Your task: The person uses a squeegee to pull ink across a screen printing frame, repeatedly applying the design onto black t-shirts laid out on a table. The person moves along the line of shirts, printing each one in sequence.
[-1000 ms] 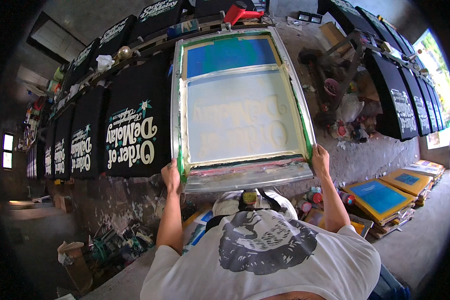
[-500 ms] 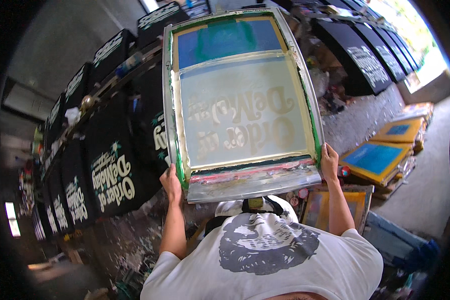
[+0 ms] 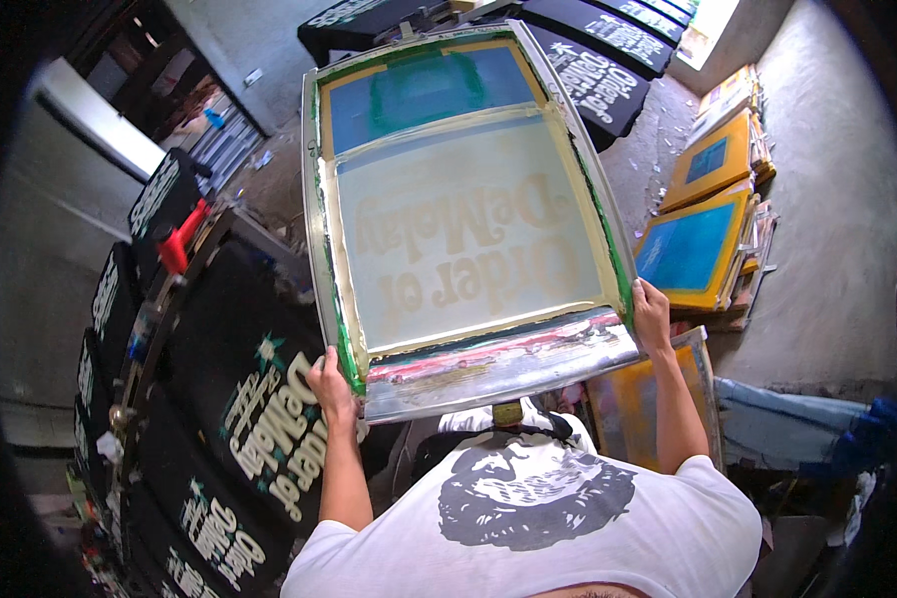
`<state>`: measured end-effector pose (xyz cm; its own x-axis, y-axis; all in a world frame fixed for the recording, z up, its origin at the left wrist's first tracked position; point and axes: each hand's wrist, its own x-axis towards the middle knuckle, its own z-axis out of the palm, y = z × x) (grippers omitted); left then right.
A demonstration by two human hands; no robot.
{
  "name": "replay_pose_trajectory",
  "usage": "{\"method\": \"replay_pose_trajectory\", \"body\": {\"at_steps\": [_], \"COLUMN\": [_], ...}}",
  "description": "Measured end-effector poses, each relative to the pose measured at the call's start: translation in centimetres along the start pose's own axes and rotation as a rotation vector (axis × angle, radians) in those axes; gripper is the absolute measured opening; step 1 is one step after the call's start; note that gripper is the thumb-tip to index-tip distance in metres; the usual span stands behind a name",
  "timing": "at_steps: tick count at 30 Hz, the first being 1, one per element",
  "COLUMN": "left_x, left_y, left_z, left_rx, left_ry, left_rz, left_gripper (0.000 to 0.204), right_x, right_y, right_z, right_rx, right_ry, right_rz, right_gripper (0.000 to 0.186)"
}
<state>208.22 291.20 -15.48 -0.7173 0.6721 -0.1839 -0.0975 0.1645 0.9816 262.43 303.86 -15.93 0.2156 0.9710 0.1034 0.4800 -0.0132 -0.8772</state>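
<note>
I hold a large printing screen [image 3: 458, 249] with a metal frame, green and cream edges, a blue-green panel across its far end and a pale mesh with faint reversed lettering. My left hand [image 3: 334, 387] is closed on the frame's lower left side, and my right hand [image 3: 650, 317] grips the right side near the lower corner. The frame's near bar is streaked with pink and dark ink. Below it shows my white shirt with a dark printed graphic, and past the left edge lie black printed T-shirts [image 3: 219, 329] on boards.
A red hand-held tool [image 3: 181, 244] sits on a rail at left. More black shirts [image 3: 593, 90] line the top. Yellow-framed screens [image 3: 688, 249] are stacked against the right wall, with another screen [image 3: 618, 404] under my right arm and a doorway [image 3: 159, 85] at upper left.
The surroundings have swung round as I turn rightward, the screen still in both hands. Its near edge and my hands sit lower in view. The right-hand screen stacks have risen in the picture.
</note>
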Motion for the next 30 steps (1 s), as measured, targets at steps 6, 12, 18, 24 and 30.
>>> {"method": "replay_pose_trajectory", "body": {"at_steps": [6, 12, 18, 24, 30], "left_x": [4.9, 7.7, 8.7, 7.7, 2.8], "left_y": [2.2, 4.7, 5.4, 2.9, 3.2], "left_z": [15.2, 26.2, 35.4, 45.4, 61.0], "left_rx": [0.09, 0.026, 0.081, 0.168, 0.35], "left_ry": [-0.02, -0.007, 0.057, 0.181, 0.338], "left_rz": [0.021, -0.029, 0.036, 0.011, 0.037], "left_gripper": [0.037, 0.037, 0.038, 0.04, 0.04], "right_x": [14.9, 26.8, 37.4, 51.2, 68.4], "right_y": [0.9, 2.4, 3.5, 9.8, 15.0], "right_z": [-3.8, -6.0, -7.4, -8.2, -10.8], "right_rx": [-0.083, -0.082, -0.129, -0.037, 0.026], "right_ry": [-0.013, 0.004, -0.044, -0.14, -0.324], "right_rz": [0.002, 0.025, 0.015, -0.05, -0.08], "right_gripper": [0.035, 0.035, 0.035, 0.036, 0.035]}}
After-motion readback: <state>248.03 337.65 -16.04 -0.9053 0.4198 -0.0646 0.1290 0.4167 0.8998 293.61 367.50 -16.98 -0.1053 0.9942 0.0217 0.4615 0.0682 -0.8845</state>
